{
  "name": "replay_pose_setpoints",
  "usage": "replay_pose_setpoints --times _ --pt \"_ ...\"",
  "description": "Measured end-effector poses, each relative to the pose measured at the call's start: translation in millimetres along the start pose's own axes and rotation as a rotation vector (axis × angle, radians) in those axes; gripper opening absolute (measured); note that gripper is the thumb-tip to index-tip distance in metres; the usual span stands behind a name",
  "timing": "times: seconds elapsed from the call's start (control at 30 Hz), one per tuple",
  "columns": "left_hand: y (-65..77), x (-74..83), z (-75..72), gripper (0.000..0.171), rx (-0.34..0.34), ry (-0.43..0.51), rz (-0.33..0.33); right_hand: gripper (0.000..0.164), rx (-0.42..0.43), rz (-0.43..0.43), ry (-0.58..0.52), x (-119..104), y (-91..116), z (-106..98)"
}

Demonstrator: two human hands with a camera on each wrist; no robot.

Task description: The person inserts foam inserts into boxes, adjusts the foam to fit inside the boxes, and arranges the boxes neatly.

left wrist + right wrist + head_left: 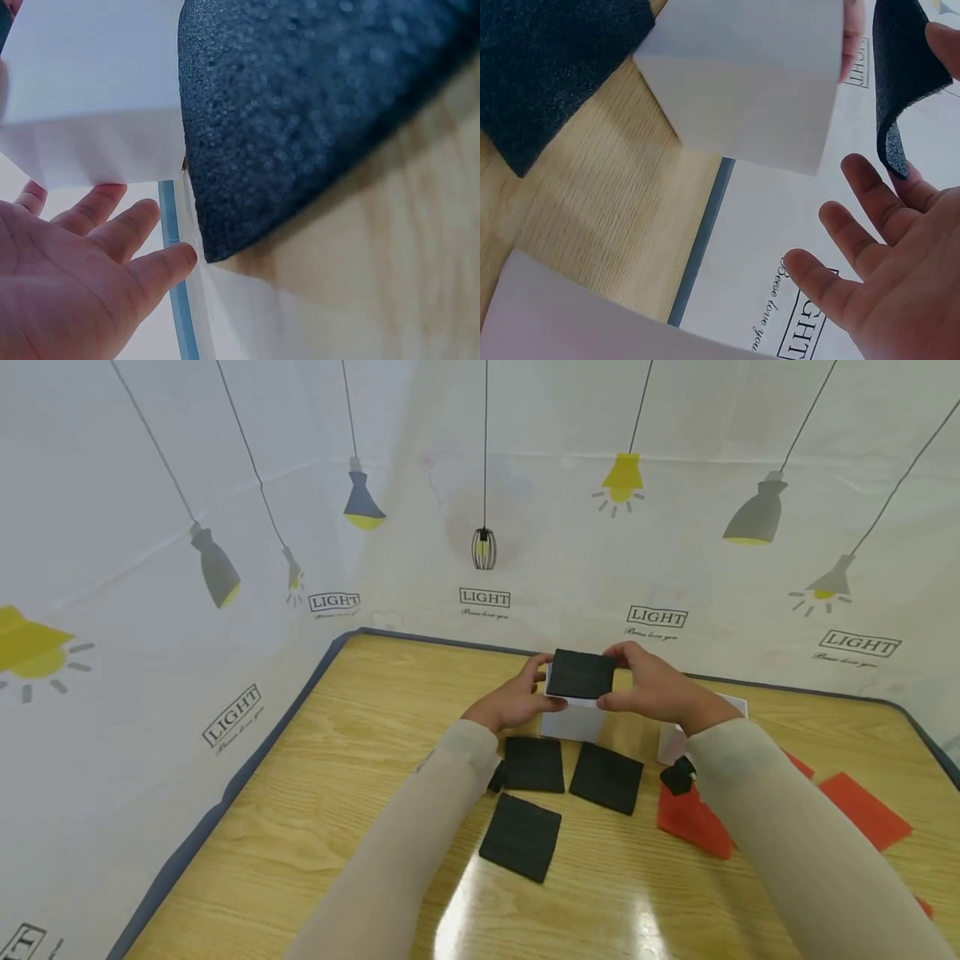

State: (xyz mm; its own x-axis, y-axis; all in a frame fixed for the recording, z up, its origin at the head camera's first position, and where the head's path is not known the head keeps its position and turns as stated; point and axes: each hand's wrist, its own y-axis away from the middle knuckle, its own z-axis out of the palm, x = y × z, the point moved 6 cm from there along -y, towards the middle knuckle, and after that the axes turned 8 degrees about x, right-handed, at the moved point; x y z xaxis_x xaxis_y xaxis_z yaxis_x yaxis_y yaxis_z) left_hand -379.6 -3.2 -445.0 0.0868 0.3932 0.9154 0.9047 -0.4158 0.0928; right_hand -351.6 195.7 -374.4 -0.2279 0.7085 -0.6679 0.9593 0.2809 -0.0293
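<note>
In the head view a white box (572, 723) stands toward the table's far edge, with a black cloth-like square (581, 674) over its top. My left hand (517, 697) grips the box's left side, thumb in front. Its other fingers (120, 221) reach behind the box in the left wrist view. My right hand (648, 685) pinches the black square between thumb and index finger; the square bends in the right wrist view, and the other fingers (859, 259) are spread. Three more black squares lie on the table, one of them nearest the box (534, 764).
A second white box (670, 743) stands partly hidden behind my right wrist. Several red squares (866, 810) lie around my right forearm on the wooden table (315, 810). A pale sheet printed with lamps (420, 568) hangs behind and to the left of the table.
</note>
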Motion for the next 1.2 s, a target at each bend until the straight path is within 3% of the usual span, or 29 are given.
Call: replay_pose_setpoints --times 0.63,1.2 --pt "-0.4 0.7 1.0 0.090 -0.016 0.011 0.004 0.089 -0.029 0.025 0.044 13.6 -17.1 9.4" --pt "0.2 -0.4 -1.5 0.093 -0.014 0.004 -0.020 0.093 -0.119 0.056 0.085 16.5 -17.5 14.7"
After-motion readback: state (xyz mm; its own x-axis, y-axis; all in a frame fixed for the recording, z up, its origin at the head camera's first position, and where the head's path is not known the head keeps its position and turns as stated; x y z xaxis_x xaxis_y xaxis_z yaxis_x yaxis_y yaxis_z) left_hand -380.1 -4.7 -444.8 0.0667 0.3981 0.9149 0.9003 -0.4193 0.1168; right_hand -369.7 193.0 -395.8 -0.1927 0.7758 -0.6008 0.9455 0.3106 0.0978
